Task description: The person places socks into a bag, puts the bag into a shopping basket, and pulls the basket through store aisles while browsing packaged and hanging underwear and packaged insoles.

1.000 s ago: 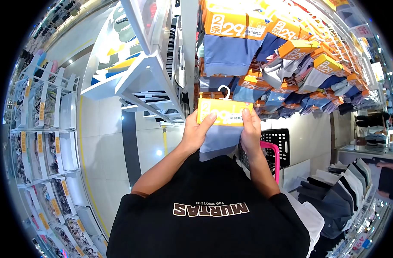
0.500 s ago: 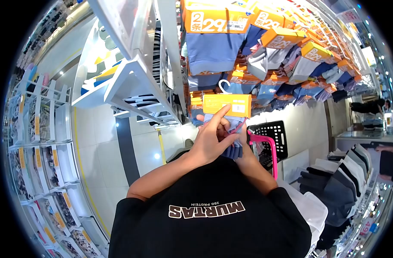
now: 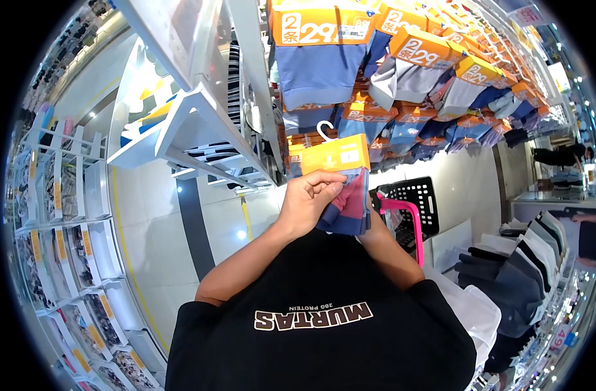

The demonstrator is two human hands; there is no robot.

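Note:
Between my hands is a pack of underwear (image 3: 353, 202) with folded blue, pink and navy cloth. It has an orange header card (image 3: 335, 154) and a white hook (image 3: 324, 130) on top. My left hand (image 3: 309, 201) is closed, pinching the cloth just below the card with thumb and forefinger. Behind the pack's right side is my right hand (image 3: 374, 228), its fingers mostly hidden as it holds the pack from behind. A pink basket handle (image 3: 412, 225) runs beside my right forearm, joined to a black shopping basket (image 3: 421, 202).
Ahead, similar underwear packs (image 3: 324, 72) hang in rows. A white display rack (image 3: 210, 124) stands at front left, with shelves of small goods (image 3: 76, 260) farther left. Grey and black garments (image 3: 513, 274) hang at right. A person in dark clothes (image 3: 562, 155) is far right.
My left hand has moved down and left from the card and now pinches the cloth. The pack has tilted and shows more pink and navy fabric.

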